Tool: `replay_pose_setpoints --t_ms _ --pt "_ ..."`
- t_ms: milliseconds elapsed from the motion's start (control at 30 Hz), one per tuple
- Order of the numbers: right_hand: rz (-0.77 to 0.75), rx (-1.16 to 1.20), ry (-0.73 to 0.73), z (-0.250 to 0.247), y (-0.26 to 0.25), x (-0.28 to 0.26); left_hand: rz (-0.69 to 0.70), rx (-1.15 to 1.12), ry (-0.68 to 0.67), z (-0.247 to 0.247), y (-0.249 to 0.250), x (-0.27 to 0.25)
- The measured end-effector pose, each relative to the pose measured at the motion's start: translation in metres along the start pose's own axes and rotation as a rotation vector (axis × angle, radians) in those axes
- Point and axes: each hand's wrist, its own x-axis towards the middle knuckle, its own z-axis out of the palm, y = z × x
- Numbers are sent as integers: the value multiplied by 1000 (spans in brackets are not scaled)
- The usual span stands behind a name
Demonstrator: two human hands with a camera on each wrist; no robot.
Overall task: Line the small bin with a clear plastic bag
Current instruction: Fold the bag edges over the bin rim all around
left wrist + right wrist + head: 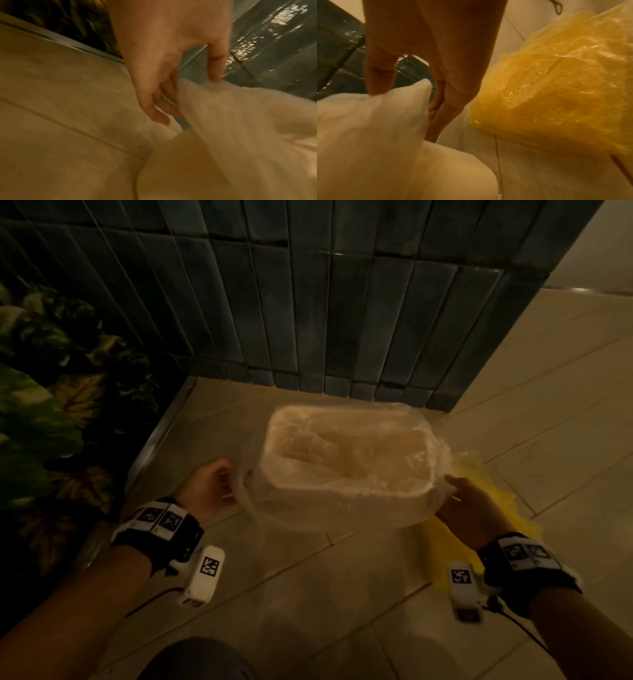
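Pale floor tiles (308,594) carry our small bin (342,505), where our left hand (209,487) at nine o'clock and right hand (469,511) at three each pinch the clear plastic bag (346,446), a thin, limp, slippery film best gripped at its rim overhang.

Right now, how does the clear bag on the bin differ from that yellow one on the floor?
The clear bag is spread open over the small bin, while the yellow bag lies crumpled on the floor tiles beside it. The left hand and the right hand each pinch the clear bag's edges; neither touches the yellow bag. The clear bag looks whitish, the yellow bag bright. Both are thin, wrinkled plastic.
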Motion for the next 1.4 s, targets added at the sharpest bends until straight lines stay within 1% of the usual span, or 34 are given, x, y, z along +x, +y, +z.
replay_pose_setpoints --t_ms 67,100,167,233,267,367,467,600,733,800,833,867,967,1033,1100,1167,1233,1267,1333,1400 --pt "56 -69 -45 -6 5 2 -45 23 -53 -7 -4 -7" --pt "61 -116 -54 -8 6 3 -46 36 -64 -8 -6 -10" --pt "51 -197 -45 -7 7 4 -28 81 -83 -5 -9 -15" --pt "-8 -263 8 -1 6 5 26 114 -51 1 -10 -14" --pt "-50 -304 27 4 5 4 66 147 -14 4 -9 -14" --pt "-182 -480 135 10 1 6 192 363 150 10 -3 -9" --pt "-285 -676 216 10 -4 8 269 548 247 14 4 -3" --pt "-368 -868 303 12 -8 2 297 705 379 15 10 -1" --pt "-432 -1041 336 16 -4 -4 320 816 425 19 8 -1" --pt "-426 -1047 295 15 -4 -2 300 769 403 21 10 1" --pt "-392 -979 258 14 -6 -2 269 706 376 22 12 1" --pt "-342 -847 232 14 -10 -2 234 629 355 22 15 0" --pt "-155 -419 254 7 -21 -3 105 337 328 14 19 -4" --pt "-34 -277 244 2 -25 0 18 178 301 7 16 -4" --pt "56 -248 166 1 -28 4 -25 11 164 4 13 -4" --pt "85 -280 126 7 -30 9 25 -183 52 7 12 -7" --pt "79 -299 140 15 -33 15 101 -324 -10 8 14 -5" --pt "72 -284 133 19 -34 19 122 -366 -27 11 16 -5" --pt "51 -241 89 23 -36 26 119 -391 8 15 21 0" --pt "55 -255 56 27 -37 28 103 -253 82 22 25 4"
